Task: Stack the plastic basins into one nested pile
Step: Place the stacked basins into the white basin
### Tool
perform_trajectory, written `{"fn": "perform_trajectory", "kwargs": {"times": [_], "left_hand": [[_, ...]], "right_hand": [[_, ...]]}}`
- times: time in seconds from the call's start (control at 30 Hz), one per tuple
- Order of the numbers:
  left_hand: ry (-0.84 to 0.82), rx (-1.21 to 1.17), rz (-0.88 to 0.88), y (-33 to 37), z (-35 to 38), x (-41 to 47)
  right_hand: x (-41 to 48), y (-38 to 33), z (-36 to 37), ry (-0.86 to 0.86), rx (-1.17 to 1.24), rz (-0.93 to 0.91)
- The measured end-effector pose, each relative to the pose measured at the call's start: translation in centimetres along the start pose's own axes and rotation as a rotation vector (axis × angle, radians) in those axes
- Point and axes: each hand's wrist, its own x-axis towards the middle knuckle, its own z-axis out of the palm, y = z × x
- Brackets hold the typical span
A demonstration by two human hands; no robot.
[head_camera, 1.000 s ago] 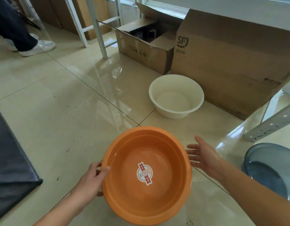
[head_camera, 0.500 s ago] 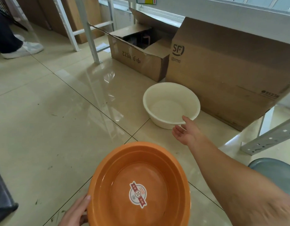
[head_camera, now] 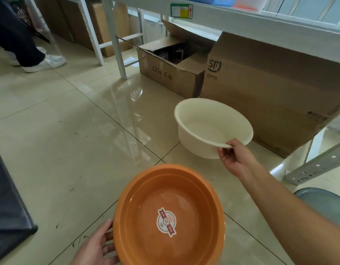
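Observation:
An orange basin [head_camera: 171, 197] with a round sticker in its bottom sits low in the middle of the view. My left hand [head_camera: 97, 245] holds it by the left rim. A cream basin [head_camera: 207, 119] stands on the tiled floor farther off, close to a big cardboard box. My right hand [head_camera: 235, 156] is stretched out to it and pinches its near rim, thumb on top. A grey-blue basin [head_camera: 322, 203] shows at the right edge, partly hidden behind my right forearm.
A large SF cardboard box [head_camera: 270, 88] and a smaller open box [head_camera: 171, 69] sit under a white shelf rack [head_camera: 115, 44]. A perforated metal rail [head_camera: 316, 165] lies at the right. A person's legs and white shoes [head_camera: 43, 62] stand far left. A dark mat [head_camera: 6, 207] lies left.
My right hand left the orange basin's side, reached forward to the cream basin and closed on its near rim. The view tilted up and the orange basin dropped lower in frame.

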Motion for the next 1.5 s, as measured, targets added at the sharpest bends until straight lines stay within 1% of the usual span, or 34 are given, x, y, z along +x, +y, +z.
{"fn": "perform_trajectory", "kwargs": {"times": [0.17,0.33,0.43,0.57,0.7,0.8,0.83,0.87,0.93,1.0,1.03,1.07,1.1,1.13,1.2,1.27,1.33,1.43,1.5], "left_hand": [[-0.027,-0.029,0.007,-0.4,-0.7,-1.3],[-0.022,-0.177,-0.018,0.0,-0.6,-1.1],[0.007,-0.202,-0.018,0.0,-0.5,-0.8],[0.033,-0.197,0.023,-0.1,0.0,-1.3],[0.022,-0.148,0.068,-0.3,-0.5,-1.6],[-0.013,-0.093,0.096,-0.7,-0.6,-1.7],[-0.014,-0.053,0.109,-0.7,-0.4,-1.8],[-0.016,-0.009,0.124,-0.7,-0.1,-1.9],[-0.013,0.122,0.165,-0.8,0.5,-2.4],[-0.009,0.261,0.217,-1.1,1.3,-3.0],[-0.016,0.312,0.238,-1.2,1.7,-3.1],[-0.02,0.349,0.255,-1.5,1.9,-3.0],[-0.021,0.383,0.267,-1.7,2.0,-2.8],[-0.022,0.412,0.278,-1.8,2.1,-2.6],[-0.021,0.455,0.29,-1.9,1.9,-1.8],[-0.024,0.481,0.298,-2.1,2.0,-0.8],[-0.007,0.49,0.273,-2.4,2.4,0.3],[-0.019,0.485,0.217,-2.6,3.1,1.9],[-0.042,0.477,0.189,-2.7,4.2,2.3]], "right_hand": [[-7.3,0.5,-3.7,-0.133,-0.064,0.035],[-11.9,2.6,-7.3,-0.164,-0.3,0.095],[-12.9,4.4,-8.9,-0.195,-0.445,0.139],[-12.7,6.2,-10.0,-0.241,-0.612,0.123],[-12.4,8.0,-10.7,-0.294,-0.634,0.168],[-12.2,8.7,-10.9,-0.272,-0.678,0.163],[-12.2,8.9,-11.0,-0.256,-0.752,0.128],[-12.1,8.9,-11.2,-0.234,-0.896,0.055],[-11.7,8.9,-11.5,-0.197,-1.315,-0.16],[-11.1,9.2,-12.2,-0.153,-1.696,-0.32],[-10.9,9.3,-12.5,-0.128,-1.806,-0.352],[-10.8,9.5,-12.9,-0.118,-1.85,-0.349],[-10.8,9.5,-13.3,-0.122,-1.832,-0.318],[-11.0,9.3,-13.7,-0.124,-1.748,-0.263],[-11.4,8.5,-14.6,-0.087,-1.486,-0.123],[-11.6,7.4,-16.7,0.021,-1.142,0.006],[-11.6,6.3,-19.5,0.147,-0.745,0.093],[-11.7,5.5,-23.9,0.279,-0.17,0.157],[-11.6,5.3,-26.4,0.354,0.087,0.148]]}}
